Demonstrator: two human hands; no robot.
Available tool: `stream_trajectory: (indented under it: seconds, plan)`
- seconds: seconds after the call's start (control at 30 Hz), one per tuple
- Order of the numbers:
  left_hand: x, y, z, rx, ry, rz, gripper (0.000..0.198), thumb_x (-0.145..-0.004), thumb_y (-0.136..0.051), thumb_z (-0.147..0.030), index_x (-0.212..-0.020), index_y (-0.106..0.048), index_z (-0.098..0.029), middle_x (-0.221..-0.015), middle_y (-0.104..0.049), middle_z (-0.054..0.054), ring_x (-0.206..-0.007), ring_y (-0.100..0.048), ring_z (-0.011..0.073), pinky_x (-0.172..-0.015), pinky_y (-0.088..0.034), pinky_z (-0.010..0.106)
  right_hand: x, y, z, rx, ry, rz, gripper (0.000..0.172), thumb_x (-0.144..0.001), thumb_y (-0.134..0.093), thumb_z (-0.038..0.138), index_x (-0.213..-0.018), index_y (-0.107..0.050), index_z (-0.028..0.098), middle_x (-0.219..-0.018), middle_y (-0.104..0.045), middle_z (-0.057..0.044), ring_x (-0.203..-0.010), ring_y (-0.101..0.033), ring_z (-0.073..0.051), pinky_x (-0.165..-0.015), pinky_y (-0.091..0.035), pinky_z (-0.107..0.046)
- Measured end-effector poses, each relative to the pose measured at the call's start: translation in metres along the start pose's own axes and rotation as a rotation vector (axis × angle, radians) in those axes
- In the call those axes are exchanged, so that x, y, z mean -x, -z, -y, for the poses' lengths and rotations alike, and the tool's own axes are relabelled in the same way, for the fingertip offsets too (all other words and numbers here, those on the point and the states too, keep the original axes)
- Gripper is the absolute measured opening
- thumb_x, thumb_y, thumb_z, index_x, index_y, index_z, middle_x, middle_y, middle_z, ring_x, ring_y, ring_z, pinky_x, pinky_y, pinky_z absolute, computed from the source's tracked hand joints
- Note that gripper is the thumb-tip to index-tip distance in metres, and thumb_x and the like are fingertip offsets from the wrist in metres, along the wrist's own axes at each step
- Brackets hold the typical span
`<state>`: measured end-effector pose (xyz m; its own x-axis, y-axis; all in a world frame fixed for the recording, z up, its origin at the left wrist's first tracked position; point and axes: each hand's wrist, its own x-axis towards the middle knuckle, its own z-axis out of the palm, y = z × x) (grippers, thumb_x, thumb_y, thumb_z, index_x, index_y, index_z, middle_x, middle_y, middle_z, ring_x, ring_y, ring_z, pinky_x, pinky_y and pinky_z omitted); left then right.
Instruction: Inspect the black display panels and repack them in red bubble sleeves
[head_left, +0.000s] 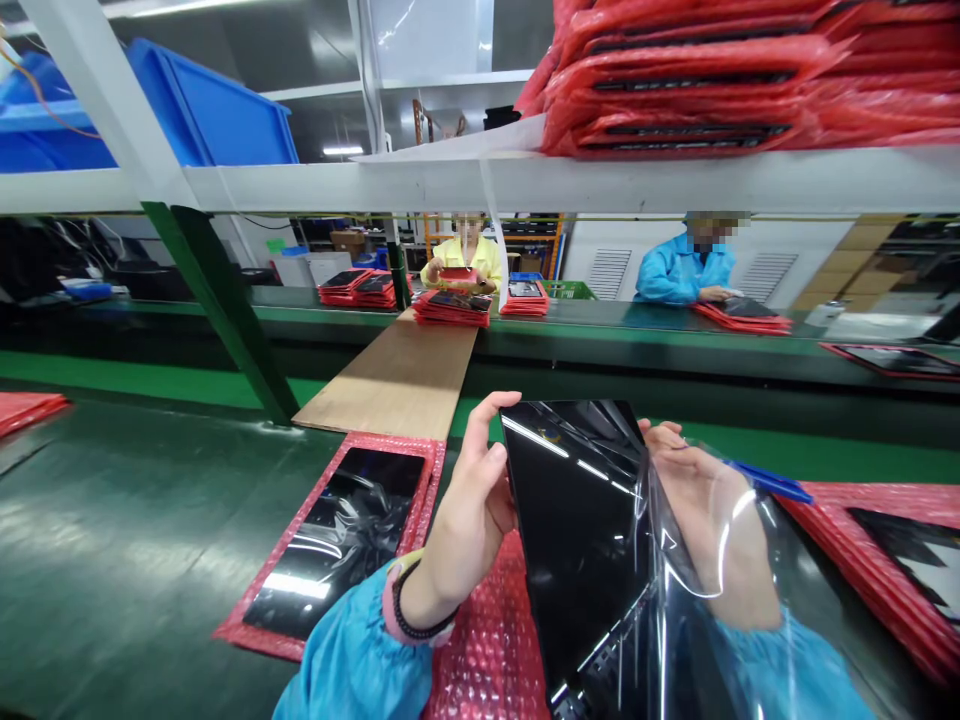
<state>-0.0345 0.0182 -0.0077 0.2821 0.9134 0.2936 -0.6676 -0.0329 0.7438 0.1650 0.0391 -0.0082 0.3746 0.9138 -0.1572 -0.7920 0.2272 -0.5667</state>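
Observation:
A glossy black screen panel (pixel 577 540) is held up, tilted, before me. My left hand (pixel 472 510) grips its left edge, with thumb and forefinger near the upper corner. My right hand (pixel 709 520) is closed at the panel's upper right edge. A loose clear film (pixel 694 590) hangs off the right side of the panel and covers part of that hand. Beside the right hand a slim blue pen-like object (pixel 772 482) sticks out; whether it is held I cannot tell. Under the panel lies red bubble wrap (pixel 487 640).
Left of me another black panel (pixel 337 540) lies on a red bubble-wrap sheet. A stack of red-wrapped panels (pixel 892 580) sits at right. A wooden board (pixel 397 375) bridges to the far bench, where two co-workers handle panels. Overhead runs a shelf (pixel 450 188) with red packs.

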Motion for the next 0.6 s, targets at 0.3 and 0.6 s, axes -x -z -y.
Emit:
stream_trajectory:
  seconds: [0.3,0.6]
  plan:
    - [-0.007,0.005,0.000,0.009,0.024,-0.020,0.032,-0.094,-0.052,-0.028,-0.126,-0.052,-0.030,-0.088,-0.065,-0.002,-0.078,-0.065,0.0125,-0.078,-0.051,0.024,-0.011,0.005,0.002,0.042,0.036,-0.052,0.040,-0.048,-0.047,-0.002,-0.079,-0.041,0.022,-0.069,-0.037,0.006,-0.068,-0.061,-0.008,-0.094,-0.053,-0.018]
    - [-0.012,0.009,0.002,0.034,0.051,-0.006,0.035,-0.094,-0.051,-0.023,-0.127,-0.051,-0.031,-0.093,-0.067,-0.003,-0.078,-0.065,0.0103,-0.075,-0.049,0.020,-0.011,0.015,0.002,0.147,0.061,0.034,0.030,-0.053,-0.057,0.000,-0.073,-0.050,0.020,-0.067,-0.045,0.005,-0.080,-0.066,-0.012,-0.106,-0.047,-0.026]
